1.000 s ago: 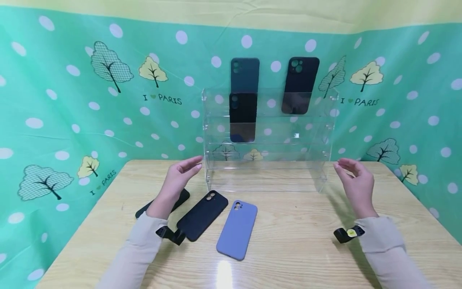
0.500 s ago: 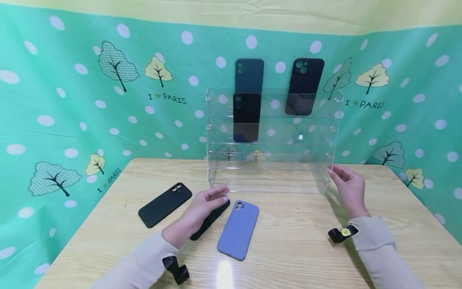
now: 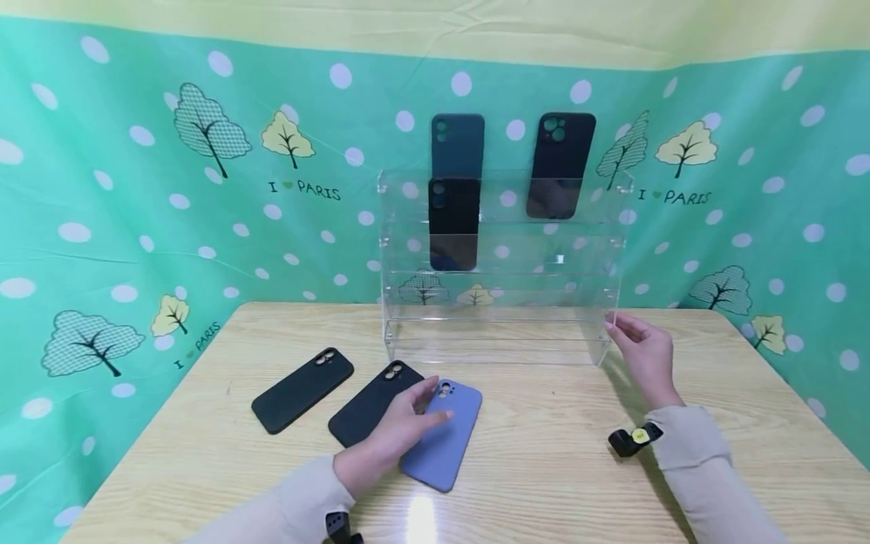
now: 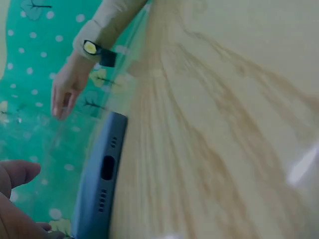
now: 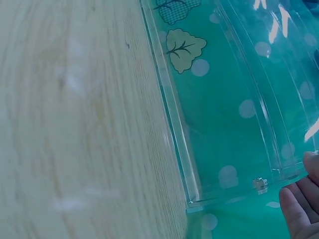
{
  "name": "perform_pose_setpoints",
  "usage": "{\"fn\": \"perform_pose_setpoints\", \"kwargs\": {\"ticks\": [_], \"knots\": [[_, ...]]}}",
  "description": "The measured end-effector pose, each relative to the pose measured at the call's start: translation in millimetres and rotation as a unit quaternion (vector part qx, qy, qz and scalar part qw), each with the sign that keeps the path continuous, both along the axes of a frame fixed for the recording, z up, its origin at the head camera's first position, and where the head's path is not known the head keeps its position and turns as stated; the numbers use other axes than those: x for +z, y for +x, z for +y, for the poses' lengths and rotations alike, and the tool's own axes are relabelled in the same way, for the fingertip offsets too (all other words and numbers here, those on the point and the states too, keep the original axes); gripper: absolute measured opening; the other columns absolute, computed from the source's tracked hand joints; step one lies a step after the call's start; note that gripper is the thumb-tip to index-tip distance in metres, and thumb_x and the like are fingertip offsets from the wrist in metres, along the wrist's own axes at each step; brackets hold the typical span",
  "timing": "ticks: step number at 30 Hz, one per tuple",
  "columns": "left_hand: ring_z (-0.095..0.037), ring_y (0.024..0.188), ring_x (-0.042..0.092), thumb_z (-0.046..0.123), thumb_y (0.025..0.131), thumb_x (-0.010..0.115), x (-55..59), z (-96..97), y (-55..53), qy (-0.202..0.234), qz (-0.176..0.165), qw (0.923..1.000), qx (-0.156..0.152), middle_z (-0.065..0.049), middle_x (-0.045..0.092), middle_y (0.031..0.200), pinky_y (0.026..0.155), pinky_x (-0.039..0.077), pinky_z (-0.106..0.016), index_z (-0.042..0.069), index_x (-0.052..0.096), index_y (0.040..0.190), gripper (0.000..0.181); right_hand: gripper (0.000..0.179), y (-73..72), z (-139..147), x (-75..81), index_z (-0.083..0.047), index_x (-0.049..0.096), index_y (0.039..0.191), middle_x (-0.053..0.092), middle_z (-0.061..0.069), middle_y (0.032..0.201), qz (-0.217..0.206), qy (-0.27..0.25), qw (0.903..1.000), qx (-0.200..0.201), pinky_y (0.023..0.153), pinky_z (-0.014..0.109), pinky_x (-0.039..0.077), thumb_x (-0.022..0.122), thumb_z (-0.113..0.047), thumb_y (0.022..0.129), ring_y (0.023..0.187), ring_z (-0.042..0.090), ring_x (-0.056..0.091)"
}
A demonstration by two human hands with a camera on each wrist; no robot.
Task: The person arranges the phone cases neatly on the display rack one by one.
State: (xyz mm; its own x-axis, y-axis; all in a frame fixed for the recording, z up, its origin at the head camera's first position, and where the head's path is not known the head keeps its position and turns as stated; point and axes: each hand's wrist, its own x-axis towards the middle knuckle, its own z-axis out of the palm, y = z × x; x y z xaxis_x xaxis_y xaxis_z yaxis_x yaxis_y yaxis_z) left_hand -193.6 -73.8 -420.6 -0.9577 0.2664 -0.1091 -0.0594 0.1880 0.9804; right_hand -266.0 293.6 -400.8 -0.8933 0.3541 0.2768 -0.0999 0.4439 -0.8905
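Note:
My left hand point(image 3: 399, 427) reaches over a lavender-blue phone case point(image 3: 448, 446) lying on the table, thumb and fingers spread apart above it. In the left wrist view the case point(image 4: 102, 179) shows its bottom edge with port cutouts, the thumb and fingers at its left. My right hand point(image 3: 646, 357) is at the right side panel of a clear acrylic display stand point(image 3: 503, 351); in the right wrist view its fingertips point(image 5: 294, 206) pinch the panel's edge. A black phone case point(image 3: 367, 404) lies partly behind the left hand.
Another black phone case point(image 3: 302, 391) lies farther left on the wooden table point(image 3: 544, 468). On the stand's upper tiers lean a dark teal case point(image 3: 458, 143), a black case point(image 3: 454, 208) and a dark case point(image 3: 564, 151). A green patterned cloth point(image 3: 326, 249) hangs behind.
My left hand has moved right and down, from beside the stand, past the black cases, to the lavender-blue case. The right hand has moved left onto the stand's side panel.

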Motion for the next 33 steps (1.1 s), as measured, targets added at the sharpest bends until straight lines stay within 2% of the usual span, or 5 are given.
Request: {"fn": "perform_pose_setpoints", "kwargs": {"ticks": [3, 7, 16, 28, 33], "knots": [[-0.041, 0.133, 0.034, 0.010, 0.084, 0.070, -5.4, -1.1, -2.4, -0.014, 0.016, 0.9998, -0.004, -0.025, 0.036, 0.145, 0.107, 0.032, -0.051, -0.004, 0.035, 0.142, 0.069, 0.039, -0.9, -0.3, -1.7, 0.001, 0.062, 0.121, 0.068, -0.002, 0.109, 0.000, 0.011, 0.9999, 0.006, 0.073, 0.005, 0.047, 0.063, -0.024, 0.092, 0.081, -0.015, 0.056], [-0.040, 0.133, 0.035, 0.006, 0.081, 0.073, -11.3, -5.0, -7.0, -0.058, 0.049, 0.9965, -0.037, -0.023, 0.034, 0.147, 0.105, 0.035, -0.050, -0.002, 0.037, 0.142, 0.072, 0.040, -1.4, -0.2, -3.2, -0.001, 0.062, 0.121, 0.067, 0.006, 0.112, 0.002, 0.030, 0.9995, 0.011, 0.072, 0.005, 0.046, 0.062, -0.028, 0.092, 0.082, -0.016, 0.055], [-0.038, 0.132, 0.036, 0.007, 0.078, 0.076, -15.9, -8.5, -11.6, -0.159, 0.119, 0.9748, -0.101, -0.023, 0.034, 0.147, 0.103, 0.039, -0.046, -0.001, 0.032, 0.145, 0.080, 0.036, -1.0, -0.5, -3.7, 0.000, 0.063, 0.120, 0.063, 0.016, 0.117, 0.007, 0.037, 0.9992, 0.015, 0.073, 0.005, 0.046, 0.061, -0.025, 0.093, 0.082, -0.015, 0.056], [-0.031, 0.118, 0.043, 0.018, 0.073, 0.083, -3.5, -6.4, -24.7, -0.240, 0.113, 0.9535, -0.142, -0.023, 0.043, 0.137, 0.090, 0.045, -0.041, 0.001, 0.029, 0.146, 0.093, 0.038, 2.6, 1.8, -4.5, -0.001, 0.062, 0.121, 0.062, 0.019, 0.119, 0.006, 0.040, 0.9991, 0.011, 0.073, 0.005, 0.046, 0.060, -0.027, 0.093, 0.084, -0.015, 0.055], [-0.032, 0.119, 0.044, 0.017, 0.074, 0.082, -4.0, -4.9, -28.6, -0.232, 0.115, 0.9548, -0.145, -0.023, 0.044, 0.136, 0.092, 0.045, -0.041, -0.001, 0.034, 0.144, 0.087, 0.038, 2.4, 0.6, -3.7, -0.001, 0.062, 0.121, 0.061, 0.020, 0.120, 0.011, 0.036, 0.9991, 0.017, 0.075, 0.005, 0.046, 0.059, -0.027, 0.094, 0.086, -0.014, 0.055]]}}
